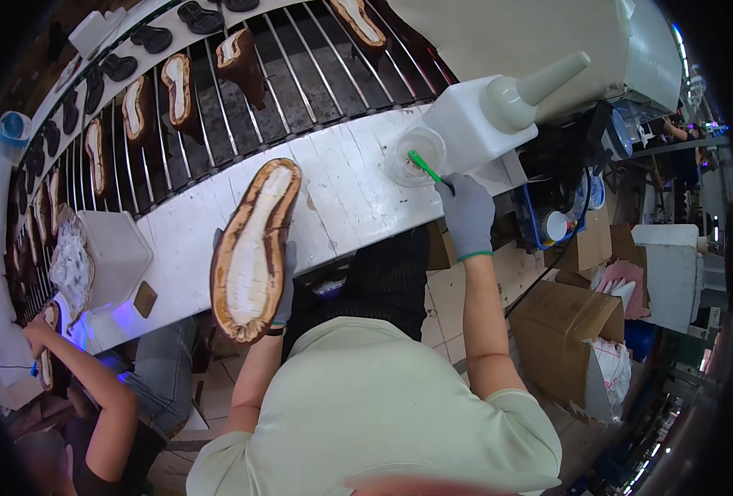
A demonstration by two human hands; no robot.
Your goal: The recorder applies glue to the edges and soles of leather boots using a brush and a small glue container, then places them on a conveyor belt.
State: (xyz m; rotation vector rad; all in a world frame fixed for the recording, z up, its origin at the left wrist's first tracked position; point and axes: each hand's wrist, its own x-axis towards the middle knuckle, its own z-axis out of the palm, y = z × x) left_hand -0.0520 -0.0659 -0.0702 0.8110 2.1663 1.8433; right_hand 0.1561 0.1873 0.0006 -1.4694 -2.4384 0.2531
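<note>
Head view: a brown shoe upper [255,248], its pale underside turned up, is held tilted across the near edge of the desk [342,190], the narrow end over the top and the broad end jutting past that edge. The gloved left grip [290,277] clasps it from behind, mostly hidden. The gloved right grip [468,215], beside the near edge, pinches the end of a green brush [428,168], whose head dips into a clear cup [395,163] toward the desk's right end. A white bottle [470,120] with a long spout stands just beside the cup. Toward the left end are a white container [123,248] and a small brown block [145,299]. Along the far edge runs a rack of metal bars [288,83] carrying more uppers [178,87]; black soles [152,39] line its far side. At left, a co-worker's hand [39,331] holds another upper.
</note>
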